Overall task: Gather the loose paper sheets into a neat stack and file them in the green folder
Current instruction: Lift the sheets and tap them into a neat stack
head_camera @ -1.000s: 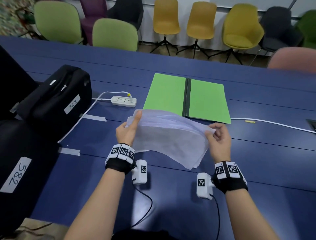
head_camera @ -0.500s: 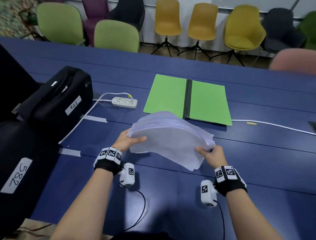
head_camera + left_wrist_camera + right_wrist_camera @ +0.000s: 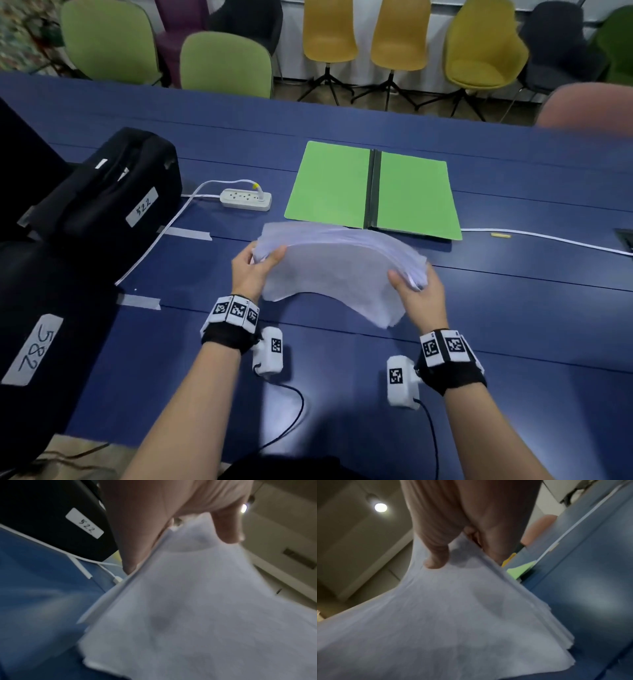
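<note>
A stack of white paper sheets (image 3: 337, 270) arches upward above the blue table (image 3: 513, 325), held at both ends. My left hand (image 3: 255, 265) grips its left edge, thumb on the near face. My right hand (image 3: 416, 294) grips the right edge, where the sheet ends fan out unevenly. The green folder (image 3: 373, 192) lies open and flat just beyond the stack, its dark spine in the middle. In the left wrist view the sheets (image 3: 197, 608) fill the frame under my fingers (image 3: 228, 527). In the right wrist view the thumb presses the paper (image 3: 453, 608), and a folder corner (image 3: 520, 569) shows beyond.
A white power strip (image 3: 246, 199) with its cable lies left of the folder. Two black cases labelled 522 (image 3: 109, 192) and 582 (image 3: 30, 342) stand along the left side. A white cable (image 3: 548, 238) runs right from the folder. Chairs (image 3: 226, 65) line the far edge.
The stack has been lowered and turned from a tilted, sagging sheet bundle into an upward arch. Both hands shifted their hold to its short ends and came slightly toward the folder.
</note>
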Action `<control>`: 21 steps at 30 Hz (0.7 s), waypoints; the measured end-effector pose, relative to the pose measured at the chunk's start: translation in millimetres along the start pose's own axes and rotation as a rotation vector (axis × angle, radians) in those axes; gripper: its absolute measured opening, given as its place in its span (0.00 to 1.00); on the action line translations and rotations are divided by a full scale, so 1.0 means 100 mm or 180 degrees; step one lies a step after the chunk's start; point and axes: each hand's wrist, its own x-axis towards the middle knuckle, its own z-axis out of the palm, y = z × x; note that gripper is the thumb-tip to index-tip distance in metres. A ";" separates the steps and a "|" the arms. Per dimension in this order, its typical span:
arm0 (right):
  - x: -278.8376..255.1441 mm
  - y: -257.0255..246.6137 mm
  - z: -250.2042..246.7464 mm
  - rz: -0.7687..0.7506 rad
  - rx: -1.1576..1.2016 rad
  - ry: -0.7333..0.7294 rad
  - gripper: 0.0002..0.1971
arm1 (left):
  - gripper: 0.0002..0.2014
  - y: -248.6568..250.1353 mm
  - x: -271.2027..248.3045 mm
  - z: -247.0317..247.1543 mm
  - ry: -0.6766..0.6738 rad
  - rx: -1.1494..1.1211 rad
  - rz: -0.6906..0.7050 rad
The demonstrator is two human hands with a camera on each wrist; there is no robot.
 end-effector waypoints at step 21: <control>0.16 -0.14 0.14 -0.0006 0.0581 0.1280 0.14 | 0.16 -0.09 0.33 0.16 0.0956 0.0054 0.0027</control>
